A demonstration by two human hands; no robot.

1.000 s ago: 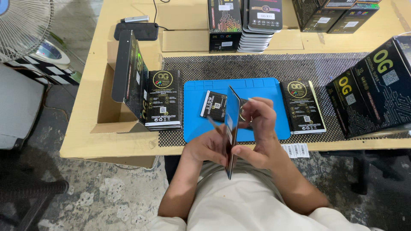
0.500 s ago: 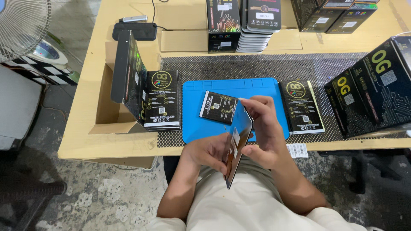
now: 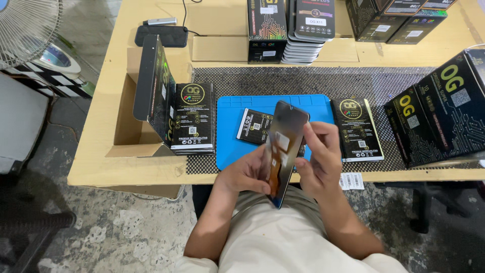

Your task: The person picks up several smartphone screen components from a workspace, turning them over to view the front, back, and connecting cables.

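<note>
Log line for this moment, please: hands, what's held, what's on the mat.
left hand: grips phone screen panel | right hand: fingers on panel edge | panel: tilted, above blue mat | on mat: small black packet

mat [image 3: 230, 131] on table [image 3: 126, 167] centre — small pack [image 3: 255, 125] on it | box stack [image 3: 192, 119] left of mat, carton [image 3: 126, 136] further left | flat box [image 3: 356, 126] right | phone screen panel [image 3: 283, 151] between both hands, over near edge
</note>
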